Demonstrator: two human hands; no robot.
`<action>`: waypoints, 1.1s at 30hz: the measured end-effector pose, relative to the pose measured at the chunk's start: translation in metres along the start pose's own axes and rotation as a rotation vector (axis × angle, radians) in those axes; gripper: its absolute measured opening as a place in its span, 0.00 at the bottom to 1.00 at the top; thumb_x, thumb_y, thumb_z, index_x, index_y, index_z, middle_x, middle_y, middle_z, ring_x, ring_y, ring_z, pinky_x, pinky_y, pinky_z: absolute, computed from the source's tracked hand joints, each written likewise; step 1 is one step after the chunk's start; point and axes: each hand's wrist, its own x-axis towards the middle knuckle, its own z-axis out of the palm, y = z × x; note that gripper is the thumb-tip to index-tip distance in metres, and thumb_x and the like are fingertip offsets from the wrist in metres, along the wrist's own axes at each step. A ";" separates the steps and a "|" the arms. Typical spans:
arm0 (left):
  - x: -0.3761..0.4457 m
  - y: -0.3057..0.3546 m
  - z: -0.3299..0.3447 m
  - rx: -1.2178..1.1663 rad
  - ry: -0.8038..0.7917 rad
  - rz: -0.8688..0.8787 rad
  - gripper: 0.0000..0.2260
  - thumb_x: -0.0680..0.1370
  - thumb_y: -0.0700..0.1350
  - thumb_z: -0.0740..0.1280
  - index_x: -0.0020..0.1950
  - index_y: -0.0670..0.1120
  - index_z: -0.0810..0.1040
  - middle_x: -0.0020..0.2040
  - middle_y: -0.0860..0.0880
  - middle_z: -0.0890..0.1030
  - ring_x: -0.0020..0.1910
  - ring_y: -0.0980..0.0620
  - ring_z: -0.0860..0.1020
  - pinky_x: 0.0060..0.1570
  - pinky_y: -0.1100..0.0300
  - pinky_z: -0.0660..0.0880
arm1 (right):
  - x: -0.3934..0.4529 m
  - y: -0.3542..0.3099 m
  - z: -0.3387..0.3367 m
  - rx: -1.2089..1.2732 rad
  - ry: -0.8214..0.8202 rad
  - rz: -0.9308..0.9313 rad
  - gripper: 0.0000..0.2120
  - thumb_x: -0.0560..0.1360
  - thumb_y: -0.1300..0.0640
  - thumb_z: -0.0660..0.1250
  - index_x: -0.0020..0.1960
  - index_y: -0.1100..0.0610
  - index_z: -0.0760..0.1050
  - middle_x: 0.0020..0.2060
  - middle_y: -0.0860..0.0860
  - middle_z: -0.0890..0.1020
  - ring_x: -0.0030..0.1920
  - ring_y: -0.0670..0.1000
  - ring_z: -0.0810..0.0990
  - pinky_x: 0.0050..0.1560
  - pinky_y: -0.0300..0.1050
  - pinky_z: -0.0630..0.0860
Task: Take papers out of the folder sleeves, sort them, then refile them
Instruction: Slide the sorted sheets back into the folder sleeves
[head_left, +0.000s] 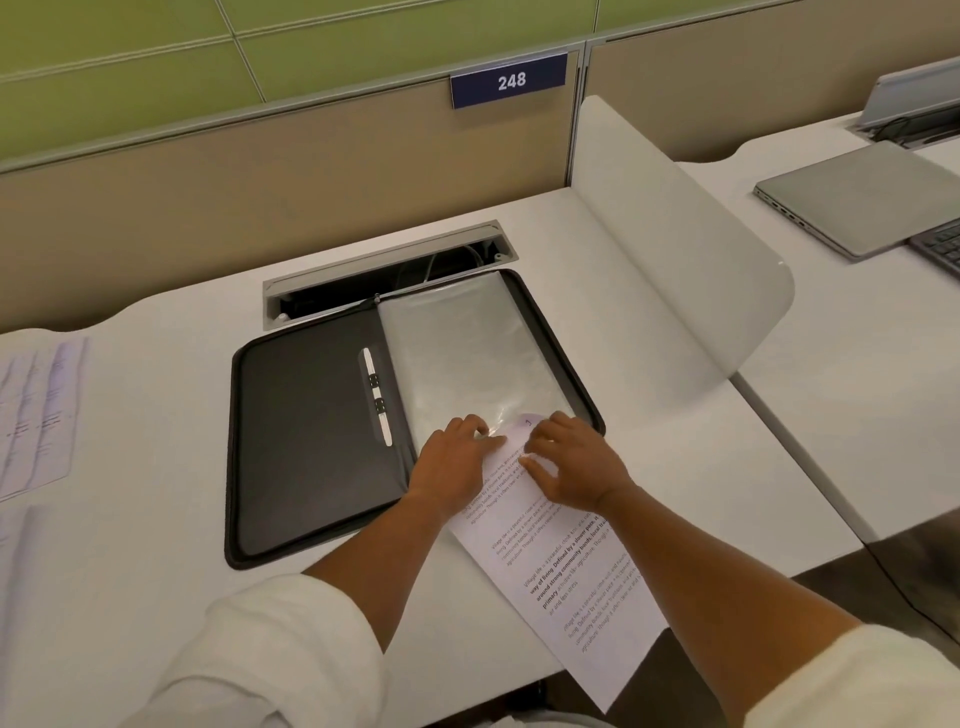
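Note:
A black folder (311, 447) lies open on the white desk, with a stack of clear plastic sleeves (462, 348) on its right half. A printed sheet of paper (566, 571) runs from the sleeve's near opening back over the desk's front edge. Its top end sits at the mouth of the sleeve. My left hand (457, 462) pinches the sleeve's near edge beside the paper's top. My right hand (576, 467) rests on the paper's upper part, fingers pressed on it.
More printed sheets (36, 415) lie at the desk's far left. An open cable tray (384, 275) sits behind the folder. A white curved divider (675, 270) stands on the right; beyond it lie a closed laptop (862, 197) and a keyboard (940, 249).

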 end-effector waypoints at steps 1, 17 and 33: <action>0.000 0.000 -0.001 -0.015 -0.003 -0.010 0.21 0.82 0.41 0.60 0.73 0.57 0.72 0.67 0.53 0.71 0.62 0.51 0.71 0.53 0.58 0.70 | 0.000 -0.002 0.004 0.001 -0.049 -0.040 0.14 0.77 0.46 0.63 0.53 0.54 0.82 0.50 0.48 0.81 0.54 0.51 0.76 0.54 0.51 0.77; -0.013 0.002 -0.005 -0.228 0.355 -0.073 0.13 0.72 0.30 0.67 0.50 0.46 0.76 0.48 0.51 0.78 0.46 0.50 0.74 0.43 0.57 0.75 | 0.010 -0.028 0.042 -0.073 -0.334 0.051 0.36 0.76 0.27 0.41 0.79 0.42 0.57 0.80 0.52 0.47 0.80 0.56 0.42 0.77 0.62 0.41; -0.055 -0.027 0.010 -0.395 0.398 -0.456 0.03 0.79 0.48 0.68 0.52 0.53 0.75 0.47 0.59 0.75 0.46 0.58 0.73 0.46 0.62 0.74 | 0.052 -0.047 0.056 -0.169 -0.349 0.439 0.36 0.78 0.31 0.42 0.81 0.47 0.45 0.79 0.55 0.37 0.79 0.58 0.35 0.76 0.64 0.35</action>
